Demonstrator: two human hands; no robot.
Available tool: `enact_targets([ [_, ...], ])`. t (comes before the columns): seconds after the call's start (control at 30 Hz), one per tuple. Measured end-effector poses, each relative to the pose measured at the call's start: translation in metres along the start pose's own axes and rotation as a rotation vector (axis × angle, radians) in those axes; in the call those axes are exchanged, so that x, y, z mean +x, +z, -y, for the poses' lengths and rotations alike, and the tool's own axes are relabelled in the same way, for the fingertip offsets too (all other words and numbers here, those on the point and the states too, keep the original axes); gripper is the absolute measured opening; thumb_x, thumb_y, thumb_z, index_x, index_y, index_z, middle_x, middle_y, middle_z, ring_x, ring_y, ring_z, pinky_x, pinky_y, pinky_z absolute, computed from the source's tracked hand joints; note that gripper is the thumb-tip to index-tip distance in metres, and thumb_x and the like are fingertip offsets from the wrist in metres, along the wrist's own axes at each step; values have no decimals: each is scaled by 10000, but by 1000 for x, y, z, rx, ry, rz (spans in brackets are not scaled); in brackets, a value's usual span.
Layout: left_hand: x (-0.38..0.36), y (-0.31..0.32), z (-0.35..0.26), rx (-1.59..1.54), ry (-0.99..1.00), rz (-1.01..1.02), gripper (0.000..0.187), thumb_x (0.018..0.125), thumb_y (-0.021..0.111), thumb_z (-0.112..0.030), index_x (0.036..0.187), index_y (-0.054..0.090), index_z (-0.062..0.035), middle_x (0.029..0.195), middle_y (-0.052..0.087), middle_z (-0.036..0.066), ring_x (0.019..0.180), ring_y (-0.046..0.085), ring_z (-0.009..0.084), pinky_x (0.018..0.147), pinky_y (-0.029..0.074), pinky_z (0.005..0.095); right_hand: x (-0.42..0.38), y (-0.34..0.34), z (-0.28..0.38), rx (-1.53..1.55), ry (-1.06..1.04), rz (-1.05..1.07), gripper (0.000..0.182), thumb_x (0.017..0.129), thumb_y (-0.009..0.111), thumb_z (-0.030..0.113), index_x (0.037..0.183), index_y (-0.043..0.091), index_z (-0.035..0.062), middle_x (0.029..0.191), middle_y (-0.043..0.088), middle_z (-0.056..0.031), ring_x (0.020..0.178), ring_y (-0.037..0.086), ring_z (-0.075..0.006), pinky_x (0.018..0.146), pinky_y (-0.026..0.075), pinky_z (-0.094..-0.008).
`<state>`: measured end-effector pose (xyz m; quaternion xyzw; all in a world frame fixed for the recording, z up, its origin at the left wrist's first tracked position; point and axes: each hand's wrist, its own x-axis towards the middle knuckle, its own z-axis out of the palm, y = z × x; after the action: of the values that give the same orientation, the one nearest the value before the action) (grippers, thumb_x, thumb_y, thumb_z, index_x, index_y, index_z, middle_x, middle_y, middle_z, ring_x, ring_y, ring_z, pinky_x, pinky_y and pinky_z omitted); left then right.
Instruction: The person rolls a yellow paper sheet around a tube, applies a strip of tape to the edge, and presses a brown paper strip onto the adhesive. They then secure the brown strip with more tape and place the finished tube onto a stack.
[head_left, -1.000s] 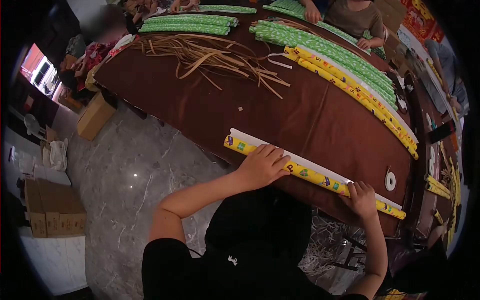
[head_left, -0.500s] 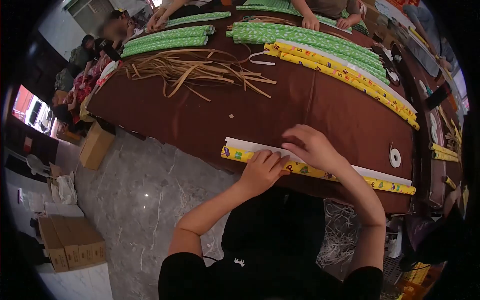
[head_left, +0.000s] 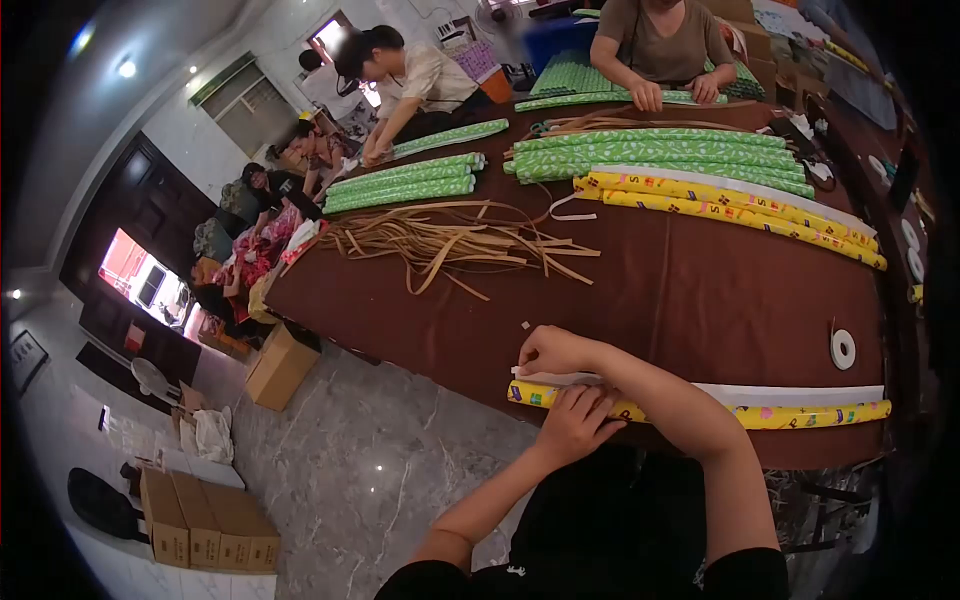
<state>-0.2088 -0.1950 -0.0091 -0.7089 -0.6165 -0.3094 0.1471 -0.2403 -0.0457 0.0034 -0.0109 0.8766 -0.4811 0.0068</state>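
Observation:
A yellow patterned paper roll [head_left: 810, 415] with a white strip [head_left: 800, 393] along its far side lies at the near edge of the brown-covered table [head_left: 400, 310]. My left hand [head_left: 578, 425] rests over the roll near its left end, fingers bent across the top and thumb sticking out to the right. Just beyond it, my right hand [head_left: 552, 350] is closed in a pinch at the left end of the white strip. What sits between its fingertips is too small to make out. My right forearm crosses over the roll and hides part of it.
A white tape roll [head_left: 843, 349] lies at right. Farther back are yellow rolls [head_left: 730, 212], green leaf-patterned rolls [head_left: 650, 158] and loose brown strips [head_left: 440, 240]. Co-workers' hands [head_left: 648, 95] touch a green roll across the table. Cardboard boxes [head_left: 205, 520] stand on the floor.
My right hand has moved left, from over the roll's middle to its left end, and its fingers have closed. My left hand stays on the roll. The view has tilted up.

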Motion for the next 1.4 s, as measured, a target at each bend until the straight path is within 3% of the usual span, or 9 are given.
enact_targets([
  [0.1,-6,1,3,-97,-72,-7,300,784,753,-202,1037,665,-66,1031,592,90,959,552,278,829,455,399,0,4,-1,83,20,-52,211,771,739,178,894,707,9,823,703,-126,810,686,-252,755,532,-357],
  [0.27,-19,-24,10,336,-518,-299,224,792,697,-99,1009,658,-59,1053,601,94,952,555,299,874,421,431,-2,6,-2,196,18,-61,216,750,760,112,902,650,6,830,694,-126,790,686,-232,710,527,-335],
  [0.33,-26,-30,11,338,-651,-327,245,821,691,-115,1057,659,-58,1075,600,106,982,556,306,890,429,422,0,9,-8,226,-41,-72,207,756,757,117,882,634,8,837,692,-119,781,681,-220,702,524,-328],
  [0.4,-36,-28,15,42,-861,-363,263,845,703,-147,1087,669,-49,1062,615,117,1005,567,310,899,443,403,3,11,-12,277,-22,-27,213,760,755,113,896,630,9,819,686,-115,777,677,-207,700,523,-327],
  [0.87,-38,-28,15,51,-933,-424,328,831,747,-181,1118,669,-41,968,660,116,869,632,253,772,502,348,-2,11,-2,269,-30,-120,124,787,720,48,864,639,-5,772,668,-90,722,642,-156,676,516,-300],
  [1.1,-36,-36,71,-117,-958,-315,369,787,731,-152,1141,639,-105,1002,710,57,1055,592,282,922,452,404,1,9,-8,340,-17,-31,84,804,708,-13,880,673,-7,837,685,-59,777,629,-109,726,512,-261],
  [1.23,-37,-27,88,-445,-1090,-223,402,811,675,-13,1205,593,-17,1066,681,84,935,641,137,882,477,279,3,12,-14,433,-46,-75,87,786,721,22,863,688,-4,821,698,-84,755,650,-146,713,521,-283],
  [1.33,-41,-27,89,-413,-1028,-260,396,808,695,-68,1195,621,-105,938,715,58,884,678,167,852,499,304,3,14,-14,356,-38,-74,100,779,723,32,867,686,4,825,700,-89,760,652,-150,727,521,-288],
  [1.4,-41,-23,84,-439,-1017,-285,395,818,659,-16,1207,602,-56,979,691,57,902,649,132,843,491,283,1,15,-7,248,-66,-109,94,776,712,65,852,681,21,823,689,-97,773,664,-202,725,527,-328],
])
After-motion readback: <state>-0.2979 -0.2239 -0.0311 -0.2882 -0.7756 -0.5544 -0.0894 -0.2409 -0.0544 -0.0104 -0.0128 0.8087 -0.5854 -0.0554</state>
